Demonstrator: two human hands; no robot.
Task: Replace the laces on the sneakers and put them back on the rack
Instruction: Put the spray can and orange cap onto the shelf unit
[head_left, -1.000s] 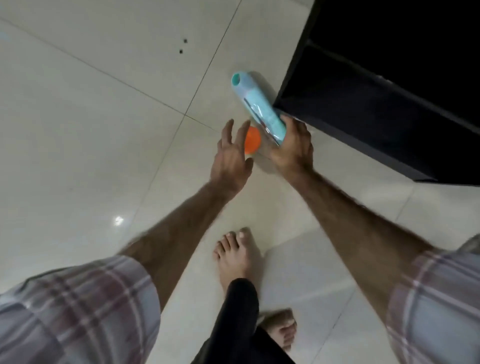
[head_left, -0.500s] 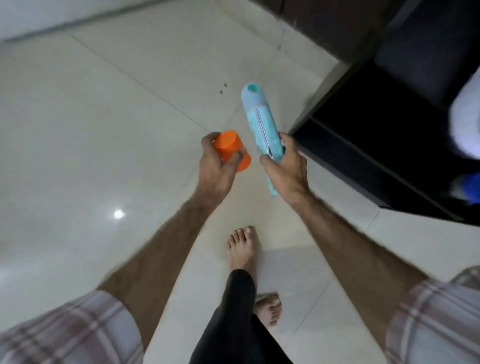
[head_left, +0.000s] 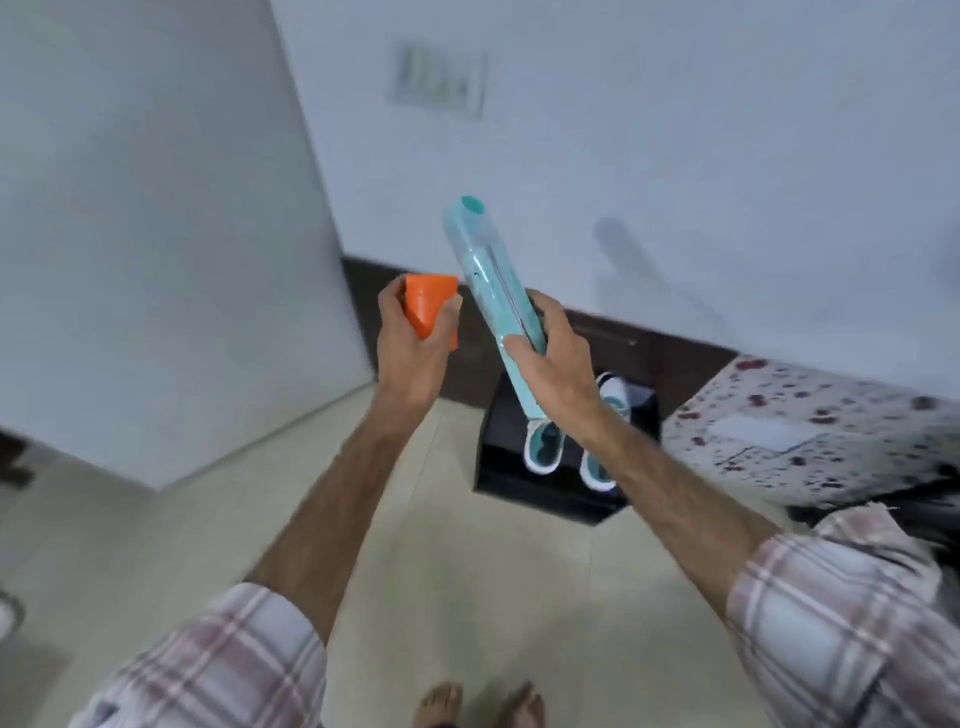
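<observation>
Floor: pale cream tiles (head_left: 467, 571) with thin grout lines, and two bare feet (head_left: 480, 704) at the bottom edge.
Walls: a plain white wall (head_left: 675, 130) straight ahead with a dark skirting band (head_left: 691, 358) along its foot; a white panel (head_left: 156, 234) juts out on the left, and whether that is a door or a wall corner I cannot tell.
Wall fitting: a blurred plate (head_left: 439, 80) high on the wall, too smeared to make out.
Right side: a white surface speckled with dark red flecks (head_left: 810, 431), a pale rectangle lying on it.
Rack: a low black box-like stand (head_left: 498, 467) on the floor against the skirting.
Sneakers: a white pair with teal insides (head_left: 543, 449) sits on that black stand, toes towards the camera, partly behind the right forearm.
Left hand: the left hand (head_left: 410, 348) is up in front, fingers and thumb wrapped round an orange cup-shaped piece (head_left: 428, 306).
Right hand: the right hand (head_left: 556, 369) is clamped on a long teal packet in clear wrap (head_left: 493, 296), tilted with its capped end up and to the left.
Hands together: close, side by side, the orange piece just beside the packet; touching or not, I cannot tell.
Sleeves: pink and white checked cuffs (head_left: 852, 623) on both arms.
Writing: dark lines run down the packet, nothing readable; no brand shows anywhere.
</observation>
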